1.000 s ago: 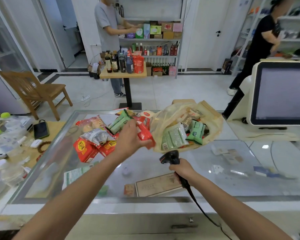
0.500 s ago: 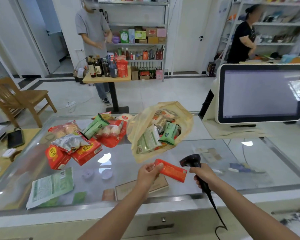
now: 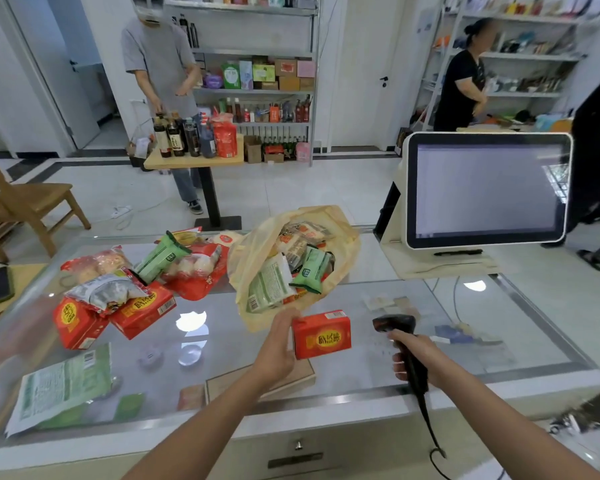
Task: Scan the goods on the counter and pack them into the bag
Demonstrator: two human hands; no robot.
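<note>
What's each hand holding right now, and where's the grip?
The left hand holds the red box, grip on its left end. The right hand holds the barcode scanner, grip around its handle.

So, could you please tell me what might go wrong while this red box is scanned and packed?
The left hand holds the red box by one edge only, so it could slip. No barcode shows on its visible face, and the scanner in the right hand sits beside it, so the scan may miss. The plastic bag lies slumped and full; pushing the box in may spill packets.
</note>
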